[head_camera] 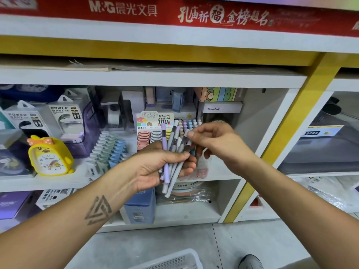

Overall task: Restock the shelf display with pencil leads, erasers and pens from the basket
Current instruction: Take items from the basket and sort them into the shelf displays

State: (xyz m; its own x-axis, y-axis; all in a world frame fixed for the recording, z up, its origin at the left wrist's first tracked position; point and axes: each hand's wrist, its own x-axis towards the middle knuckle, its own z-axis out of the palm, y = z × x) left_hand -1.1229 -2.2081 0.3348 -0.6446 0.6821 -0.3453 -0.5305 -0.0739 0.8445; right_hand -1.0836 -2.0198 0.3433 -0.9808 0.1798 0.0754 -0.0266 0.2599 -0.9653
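Note:
My left hand [165,164] grips a bundle of several pens [172,152], lilac and grey, fanned upward in front of the shelf. My right hand [215,144] pinches the top of one grey pen [184,140] at the right side of the bundle. Behind them on the middle shelf stand a pen display [189,124] with pastel caps, a pencil lead display [153,131] with round cases in rows, and rows of pastel erasers [108,150] to the left. The white basket [174,259] lies on the floor below; its contents are not visible.
A yellow duck alarm clock [49,154] and power bank boxes [64,117] fill the shelf's left. A blue box [139,206] and wrapped tape rolls [186,193] sit on the lower shelf. A yellow post [281,136] divides the units. A shoe [250,261] shows at the bottom.

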